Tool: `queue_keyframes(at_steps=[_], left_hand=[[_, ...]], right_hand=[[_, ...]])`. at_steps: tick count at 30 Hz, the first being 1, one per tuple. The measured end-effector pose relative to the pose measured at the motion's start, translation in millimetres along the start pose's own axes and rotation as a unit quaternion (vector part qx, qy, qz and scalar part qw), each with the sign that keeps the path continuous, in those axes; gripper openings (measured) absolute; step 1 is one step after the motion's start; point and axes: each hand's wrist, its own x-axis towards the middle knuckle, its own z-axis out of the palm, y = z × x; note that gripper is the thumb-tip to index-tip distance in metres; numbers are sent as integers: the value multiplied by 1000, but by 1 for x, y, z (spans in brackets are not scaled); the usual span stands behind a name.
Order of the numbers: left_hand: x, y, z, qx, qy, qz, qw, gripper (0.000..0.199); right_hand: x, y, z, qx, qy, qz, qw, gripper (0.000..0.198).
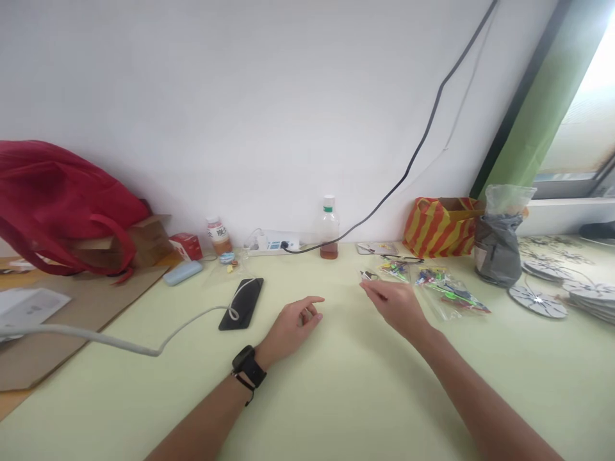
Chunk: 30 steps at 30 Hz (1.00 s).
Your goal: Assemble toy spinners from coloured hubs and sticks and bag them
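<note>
The left grip [288, 328] is loosely open above the table [307, 390], thumb and forefinger apart, the other fingers curled, with nothing visible in it. The right grip [398, 306] has its fingers bent and drawn together, knuckles up; whether anything is pinched between the fingertips I cannot tell. Just beyond those fingertips lies a small black-and-white item [369, 275], partly hidden by the hand; whether they touch is unclear.

A black watch [248, 366] is strapped around the left wrist. To the left of that hand, a dark phone [246, 301] lies flat, a pale cable [206, 314] looping across it. Right of the right hand are clear packets [454, 296] of small colourful pieces, with a pair of glasses [406, 259] just behind.

Farther back, near the wall, a clear bottle [329, 227] with some brown liquid stands upright, a power strip [273, 243] to its left. At the far right, a striped bag [439, 227] stands beside a grey bag [498, 250], with flat round discs [537, 301] near it. At the far left, a red backpack [62, 192] rests against a cardboard box [148, 240].
</note>
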Motion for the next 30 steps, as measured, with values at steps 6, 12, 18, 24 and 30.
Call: queue_keyframes(at_steps=[6,12,18,24,30], left_hand=[[-2,2,1,61,-9,18,998,32],[-3,9,-1,167,-33,79,982,25],[-1,21,-2,355,-77,195,911,25],[2,23,-4,357,-87,201,908,23],[4,20,-6,289,-68,198,934,23]], right_hand=[[-11,-31,33,-171,-211,-73,960,23],[-8,-40,40,-209,-271,-37,939,19],[2,-11,9,-282,-289,89,910,19],[7,20,-14,-271,-185,156,932,26],[2,16,2,-229,-190,122,947,21]])
